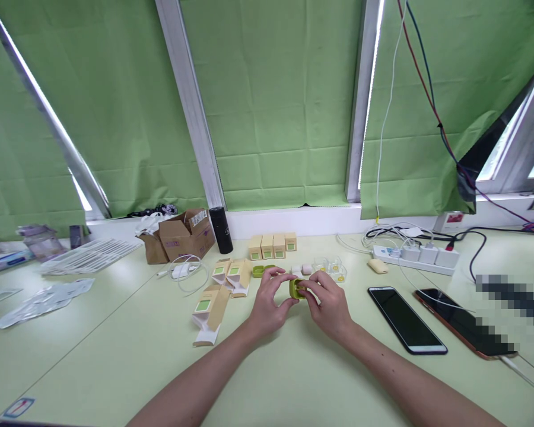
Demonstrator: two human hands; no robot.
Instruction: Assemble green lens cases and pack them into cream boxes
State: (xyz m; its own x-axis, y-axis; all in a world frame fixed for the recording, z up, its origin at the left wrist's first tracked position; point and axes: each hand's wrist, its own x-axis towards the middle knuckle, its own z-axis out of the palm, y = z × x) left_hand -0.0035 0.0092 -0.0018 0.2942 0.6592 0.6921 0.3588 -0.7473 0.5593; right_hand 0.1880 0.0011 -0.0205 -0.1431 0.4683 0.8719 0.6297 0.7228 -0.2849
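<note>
My left hand (271,299) pinches a small olive-green case (295,289) with rounded corners between thumb and fingers, just above the table. From the other side, my right hand (329,302) grips the same case, its fingertips at the open side and partly covering it. What lies inside the case is hidden. Behind my left hand rests a second green piece (258,271) like it. Opened cardboard cartons (210,305) with green squares lie left of my hands. Clear plastic cups (334,267) with yellow bits and a small whitish-pink item (307,269) are just beyond my right hand.
Small tan boxes (267,247) stand in a row at the back, near a black bottle (221,230) and a brown carton (187,237). Two phones (407,320) lie at right, below a power strip (413,258) with cables. White trays (93,256) are at left.
</note>
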